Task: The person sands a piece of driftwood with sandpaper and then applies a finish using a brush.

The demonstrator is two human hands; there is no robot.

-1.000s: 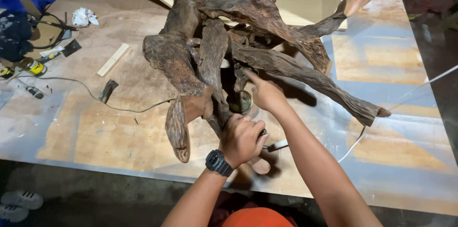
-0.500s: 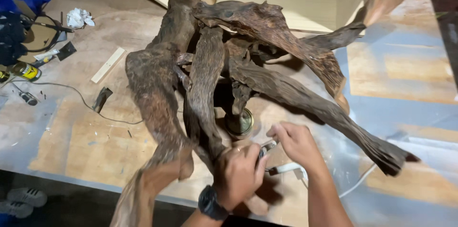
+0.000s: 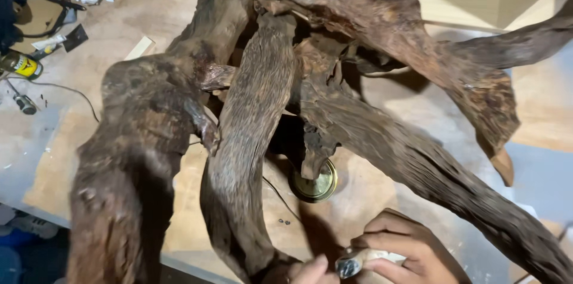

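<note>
Below driftwood (image 3: 262, 117): my right hand (image 3: 406, 248), grip clenched on small metal-tipped tool (image 3: 352, 263).
Left hand (image 3: 307, 271): beside tool, grip unclear.
Brass disc (image 3: 316, 183): on worktop (image 3: 370, 200) under driftwood.

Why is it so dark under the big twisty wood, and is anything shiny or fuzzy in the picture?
In the head view, the driftwood root blocks the light, throwing dark shadows on the table beneath its branches; the round brass cap glints; the right hand and the metal-tipped tool it holds look slightly soft; the left hand is cut off at the bottom edge.
</note>
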